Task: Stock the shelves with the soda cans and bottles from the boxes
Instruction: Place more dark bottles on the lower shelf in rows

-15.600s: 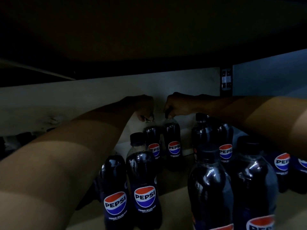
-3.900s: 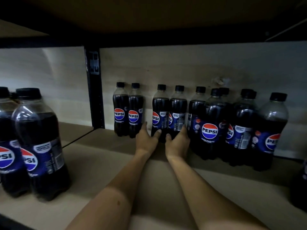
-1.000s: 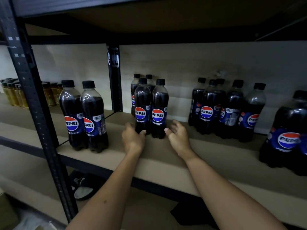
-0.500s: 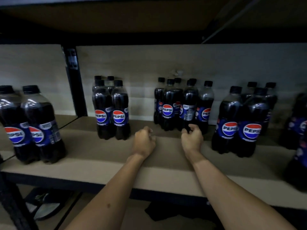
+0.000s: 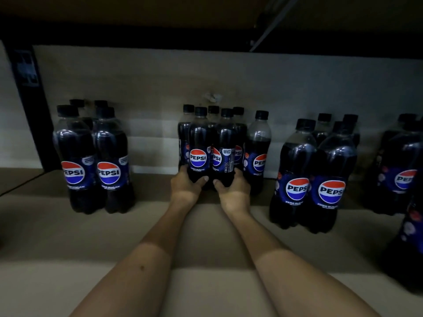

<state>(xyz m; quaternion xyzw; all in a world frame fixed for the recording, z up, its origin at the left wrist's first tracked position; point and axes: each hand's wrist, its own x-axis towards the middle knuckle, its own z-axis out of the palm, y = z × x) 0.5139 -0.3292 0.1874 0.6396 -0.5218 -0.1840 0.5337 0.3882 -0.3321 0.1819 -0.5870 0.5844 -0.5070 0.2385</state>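
Observation:
Dark Pepsi bottles with black caps stand in clusters on a tan shelf board (image 5: 91, 243). In the middle cluster, my left hand (image 5: 186, 186) wraps the base of the front left bottle (image 5: 198, 145). My right hand (image 5: 233, 188) wraps the base of the front right bottle (image 5: 225, 145) beside it. Both bottles stand upright, touching each other, with several more bottles close behind them. A single bottle (image 5: 257, 152) stands just right of my right hand.
A cluster of several bottles (image 5: 91, 161) stands to the left, another cluster (image 5: 315, 175) to the right, more bottles (image 5: 405, 170) at the far right edge. A black upright post (image 5: 29, 106) rises at the back left. The upper shelf hangs low overhead.
Both hands have reached forward from the bare shelf board and closed on the bases of the two front bottles in the middle cluster. The view has moved closer and rightward.

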